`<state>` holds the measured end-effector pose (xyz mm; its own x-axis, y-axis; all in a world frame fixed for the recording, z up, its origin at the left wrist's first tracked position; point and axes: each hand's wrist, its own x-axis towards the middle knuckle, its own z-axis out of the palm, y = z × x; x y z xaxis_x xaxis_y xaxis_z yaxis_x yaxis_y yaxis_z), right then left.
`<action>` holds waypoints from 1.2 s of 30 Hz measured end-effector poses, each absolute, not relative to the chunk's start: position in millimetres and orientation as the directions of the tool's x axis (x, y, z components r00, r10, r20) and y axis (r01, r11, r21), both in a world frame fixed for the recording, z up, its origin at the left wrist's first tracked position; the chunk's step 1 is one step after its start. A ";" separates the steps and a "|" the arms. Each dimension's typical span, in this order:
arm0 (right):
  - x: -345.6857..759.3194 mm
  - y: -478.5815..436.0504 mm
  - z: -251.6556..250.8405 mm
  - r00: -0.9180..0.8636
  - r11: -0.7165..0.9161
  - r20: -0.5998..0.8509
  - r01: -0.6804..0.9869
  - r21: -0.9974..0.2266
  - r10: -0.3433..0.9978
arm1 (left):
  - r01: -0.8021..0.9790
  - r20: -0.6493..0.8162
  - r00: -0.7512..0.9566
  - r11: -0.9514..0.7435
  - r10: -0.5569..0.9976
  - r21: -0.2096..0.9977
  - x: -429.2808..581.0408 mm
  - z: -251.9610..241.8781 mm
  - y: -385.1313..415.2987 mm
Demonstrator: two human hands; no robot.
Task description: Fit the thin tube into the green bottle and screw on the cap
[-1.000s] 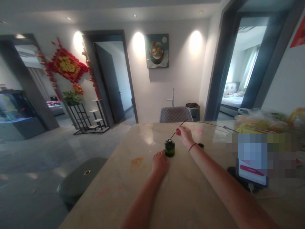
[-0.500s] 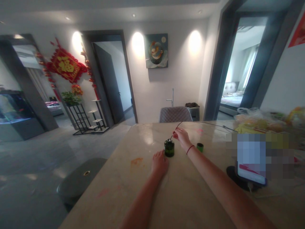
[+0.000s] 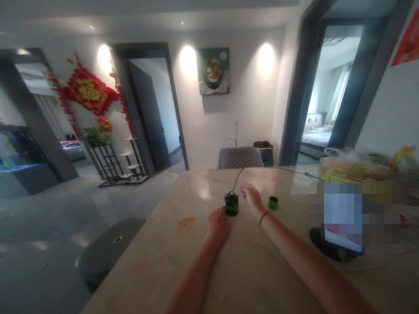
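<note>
A small dark green bottle (image 3: 231,204) stands on the marble table (image 3: 248,270), with one thin black stick (image 3: 237,179) rising out of its neck and leaning right. My left hand (image 3: 218,223) rests on the table against the bottle's near side, fingers curled at its base. Just right of the bottle, my right hand (image 3: 251,195) hovers with its fingers loosely apart and nothing in them. A small green cap (image 3: 273,203) lies on the table to the right of that hand.
A phone on a dark round stand (image 3: 340,246) sits at the right. Plastic bags with food (image 3: 360,168) and thin black sticks (image 3: 291,171) lie at the far right. A grey chair (image 3: 240,157) stands behind the table, a dark stool (image 3: 109,250) to the left.
My right hand has let go of the black stick, which now stands in the bottle, and has dropped lower beside it. The left hand has stayed at the bottle.
</note>
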<state>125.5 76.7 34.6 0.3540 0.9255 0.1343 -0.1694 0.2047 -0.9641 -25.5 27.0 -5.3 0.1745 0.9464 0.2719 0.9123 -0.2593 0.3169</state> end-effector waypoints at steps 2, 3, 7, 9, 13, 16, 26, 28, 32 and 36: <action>127.9 71.8 16.4 0.312 0.194 0.145 -0.131 -0.972 0.939 | 0.913 0.280 0.175 -0.262 0.944 0.314 -25.6 -4.3 27.3; 128.2 69.0 6.6 0.262 0.196 0.163 -0.106 -0.975 0.951 | 0.912 0.285 0.173 -0.263 0.943 0.316 -25.8 -3.7 27.6; 123.7 59.3 -24.5 0.030 0.257 0.256 -0.022 -0.966 0.966 | 0.898 0.286 0.167 -0.265 0.944 0.352 -27.8 -0.3 29.4; 120.1 56.4 -31.1 0.003 0.306 0.306 0.026 -0.952 0.952 | 0.888 0.272 0.172 -0.268 0.947 0.373 -29.1 1.2 30.3; 117.3 53.2 -31.1 0.082 0.334 0.342 0.103 -0.937 0.936 | 0.888 0.244 0.203 -0.284 0.948 0.363 -30.3 1.8 30.3; 121.6 52.7 -29.5 0.137 0.350 0.374 0.171 -0.921 0.917 | 0.908 0.221 0.235 -0.295 0.947 0.297 -29.9 -0.6 28.6; 155.3 88.2 -27.0 0.074 0.315 0.355 0.321 -0.893 0.932 | 0.931 0.174 0.241 -0.278 0.955 0.235 -25.1 -3.2 24.5; 164.0 97.9 -23.7 0.037 0.323 0.353 0.326 -0.889 0.935 | 0.931 0.172 0.237 -0.275 0.956 0.239 -24.8 -2.7 24.9; 178.0 112.4 -19.9 0.068 0.256 0.311 0.419 -0.871 0.948 | 0.927 0.179 0.239 -0.279 0.954 0.249 -25.5 -3.0 25.3; 176.2 117.4 -22.1 0.164 0.166 0.269 0.467 -0.869 0.949 | 0.929 0.170 0.238 -0.275 0.956 0.248 -25.6 -3.1 25.4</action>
<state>176.2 117.4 -22.1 0.1641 0.9489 0.2694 0.4671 0.1658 -0.8685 -25.6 25.4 -3.1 0.2379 0.9563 0.1700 0.9290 -0.2751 0.2476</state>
